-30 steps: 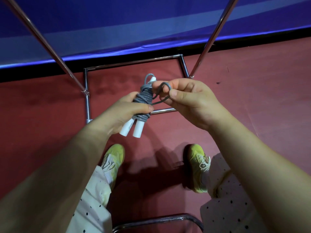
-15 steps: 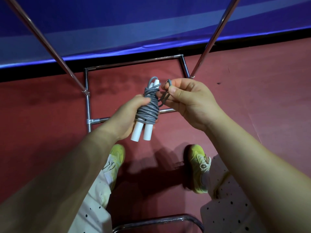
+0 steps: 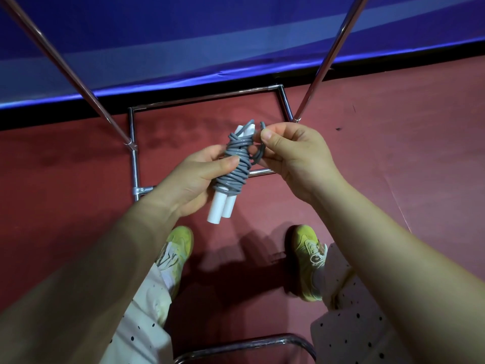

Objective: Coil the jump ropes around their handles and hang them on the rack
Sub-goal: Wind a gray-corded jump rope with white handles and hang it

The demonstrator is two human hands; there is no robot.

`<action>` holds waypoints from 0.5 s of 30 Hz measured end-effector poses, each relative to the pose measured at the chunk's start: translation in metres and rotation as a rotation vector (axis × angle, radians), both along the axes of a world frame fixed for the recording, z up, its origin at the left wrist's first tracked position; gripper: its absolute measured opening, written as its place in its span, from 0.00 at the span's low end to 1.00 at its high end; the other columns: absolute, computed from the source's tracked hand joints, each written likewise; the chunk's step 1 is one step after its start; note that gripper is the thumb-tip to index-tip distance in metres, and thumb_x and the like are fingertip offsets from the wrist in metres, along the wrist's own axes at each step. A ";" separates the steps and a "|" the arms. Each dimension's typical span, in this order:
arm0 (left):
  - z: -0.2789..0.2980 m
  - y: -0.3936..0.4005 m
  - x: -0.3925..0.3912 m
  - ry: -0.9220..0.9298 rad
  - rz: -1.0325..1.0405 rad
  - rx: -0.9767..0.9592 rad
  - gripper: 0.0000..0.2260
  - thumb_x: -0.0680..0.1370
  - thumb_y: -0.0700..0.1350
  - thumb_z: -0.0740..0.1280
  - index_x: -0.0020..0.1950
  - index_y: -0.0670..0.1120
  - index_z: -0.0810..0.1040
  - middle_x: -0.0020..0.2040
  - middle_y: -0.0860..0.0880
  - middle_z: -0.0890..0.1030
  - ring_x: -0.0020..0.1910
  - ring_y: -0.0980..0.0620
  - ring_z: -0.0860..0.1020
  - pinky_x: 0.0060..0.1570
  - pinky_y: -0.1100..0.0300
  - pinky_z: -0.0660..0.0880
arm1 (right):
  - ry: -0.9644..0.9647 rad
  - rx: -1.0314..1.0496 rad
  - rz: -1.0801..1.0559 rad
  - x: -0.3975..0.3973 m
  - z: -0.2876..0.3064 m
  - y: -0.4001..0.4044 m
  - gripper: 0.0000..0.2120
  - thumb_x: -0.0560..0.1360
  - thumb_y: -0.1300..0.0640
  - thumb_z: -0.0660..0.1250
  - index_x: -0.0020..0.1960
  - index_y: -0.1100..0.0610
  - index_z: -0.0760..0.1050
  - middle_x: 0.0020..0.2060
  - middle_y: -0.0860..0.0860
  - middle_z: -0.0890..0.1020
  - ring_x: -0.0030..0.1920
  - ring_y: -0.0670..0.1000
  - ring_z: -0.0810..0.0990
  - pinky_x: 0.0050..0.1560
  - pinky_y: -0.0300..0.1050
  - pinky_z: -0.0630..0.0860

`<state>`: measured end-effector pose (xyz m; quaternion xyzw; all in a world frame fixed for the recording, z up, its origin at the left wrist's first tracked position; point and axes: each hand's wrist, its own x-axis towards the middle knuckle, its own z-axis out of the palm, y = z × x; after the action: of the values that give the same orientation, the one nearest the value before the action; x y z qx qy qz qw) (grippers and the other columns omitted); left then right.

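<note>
The metal rack [image 3: 132, 164] stands on the red floor [image 3: 393, 153], its two poles rising toward the camera past a blue wall panel [image 3: 210, 35]. Yellow shoes [image 3: 308, 261] stand below. Since half a second ago the jump rope [image 3: 235, 164] has tilted slightly and the loose loop has drawn in closer to the coil. The bundle sits between the hands, above the rack's base. Its long axis runs near upright in view, white handle ends [image 3: 220, 208] pointing down-left toward the person. The left hand [image 3: 191, 183] grips the coiled middle, thumb across the wraps. The right hand [image 3: 294, 156] pinches the grey loop end beside the coil's top.
</note>
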<state>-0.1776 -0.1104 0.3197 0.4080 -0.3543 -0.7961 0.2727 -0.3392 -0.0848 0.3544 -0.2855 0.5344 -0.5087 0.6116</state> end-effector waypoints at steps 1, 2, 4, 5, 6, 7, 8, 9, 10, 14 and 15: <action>0.001 0.001 -0.001 0.001 -0.001 0.002 0.14 0.69 0.42 0.66 0.54 0.43 0.77 0.42 0.49 0.81 0.38 0.55 0.79 0.39 0.63 0.77 | -0.012 -0.003 -0.006 0.001 0.001 0.000 0.07 0.78 0.68 0.62 0.42 0.61 0.73 0.30 0.53 0.78 0.33 0.49 0.80 0.38 0.40 0.80; 0.001 0.002 -0.001 -0.011 -0.007 0.003 0.14 0.68 0.43 0.66 0.53 0.44 0.77 0.41 0.49 0.80 0.37 0.55 0.78 0.38 0.63 0.77 | -0.014 -0.005 -0.014 0.002 0.001 0.000 0.06 0.77 0.68 0.63 0.44 0.60 0.72 0.32 0.54 0.79 0.33 0.49 0.80 0.36 0.40 0.80; 0.002 0.005 -0.004 -0.030 -0.022 0.011 0.14 0.68 0.44 0.67 0.52 0.46 0.77 0.40 0.51 0.79 0.35 0.57 0.77 0.36 0.65 0.76 | 0.010 -0.003 -0.022 0.004 0.001 0.001 0.07 0.76 0.69 0.65 0.47 0.58 0.71 0.36 0.55 0.79 0.32 0.49 0.80 0.35 0.40 0.80; 0.002 0.006 -0.004 -0.034 -0.030 0.010 0.14 0.67 0.45 0.67 0.52 0.46 0.77 0.39 0.51 0.79 0.35 0.57 0.77 0.35 0.65 0.75 | 0.030 -0.004 -0.015 0.005 0.001 0.001 0.08 0.76 0.69 0.65 0.48 0.57 0.71 0.38 0.56 0.78 0.33 0.49 0.80 0.36 0.41 0.80; 0.003 0.007 -0.004 -0.038 -0.039 0.009 0.14 0.67 0.45 0.67 0.52 0.47 0.77 0.39 0.51 0.79 0.35 0.57 0.77 0.35 0.65 0.75 | 0.056 -0.006 -0.003 0.005 0.001 0.001 0.08 0.76 0.68 0.65 0.48 0.57 0.72 0.38 0.56 0.78 0.33 0.49 0.80 0.36 0.41 0.80; 0.003 0.006 -0.004 -0.038 -0.043 0.011 0.13 0.68 0.46 0.67 0.52 0.47 0.77 0.39 0.52 0.80 0.35 0.57 0.78 0.35 0.64 0.76 | 0.085 -0.008 0.009 0.006 0.002 0.001 0.07 0.76 0.68 0.65 0.47 0.57 0.73 0.37 0.55 0.78 0.33 0.49 0.80 0.36 0.41 0.80; 0.005 0.005 -0.003 -0.033 -0.041 0.014 0.13 0.68 0.46 0.67 0.52 0.47 0.77 0.38 0.52 0.81 0.36 0.56 0.79 0.35 0.64 0.76 | 0.107 -0.009 0.016 0.006 0.002 0.001 0.07 0.76 0.68 0.65 0.46 0.58 0.73 0.36 0.54 0.79 0.33 0.48 0.80 0.35 0.41 0.80; 0.006 0.005 -0.002 -0.025 -0.039 0.014 0.13 0.68 0.46 0.66 0.52 0.47 0.76 0.38 0.53 0.82 0.35 0.56 0.80 0.36 0.64 0.77 | 0.119 -0.009 0.016 0.006 0.002 0.001 0.07 0.76 0.69 0.65 0.45 0.58 0.74 0.33 0.53 0.79 0.32 0.48 0.80 0.34 0.40 0.79; 0.006 0.005 -0.002 -0.018 -0.044 0.014 0.14 0.68 0.45 0.66 0.53 0.47 0.76 0.38 0.53 0.83 0.35 0.56 0.81 0.36 0.63 0.77 | 0.125 -0.009 0.014 0.006 0.002 0.001 0.06 0.76 0.69 0.65 0.44 0.59 0.74 0.30 0.51 0.79 0.31 0.47 0.80 0.32 0.39 0.78; 0.007 0.009 -0.007 -0.095 -0.061 -0.027 0.12 0.70 0.45 0.71 0.52 0.47 0.76 0.40 0.50 0.82 0.35 0.52 0.81 0.35 0.60 0.77 | 0.226 -0.001 0.028 0.006 0.000 0.001 0.07 0.76 0.68 0.66 0.42 0.59 0.74 0.29 0.51 0.79 0.30 0.49 0.79 0.35 0.45 0.80; 0.007 0.009 -0.009 -0.110 -0.034 -0.006 0.09 0.73 0.47 0.70 0.50 0.46 0.76 0.39 0.48 0.80 0.33 0.51 0.80 0.32 0.61 0.76 | 0.303 -0.006 0.038 0.005 -0.002 0.001 0.07 0.76 0.67 0.67 0.41 0.58 0.75 0.30 0.52 0.79 0.31 0.49 0.79 0.38 0.50 0.80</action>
<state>-0.1865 -0.1013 0.3269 0.4443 -0.3782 -0.7758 0.2403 -0.3343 -0.0839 0.3524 -0.3708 0.6134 -0.4499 0.5327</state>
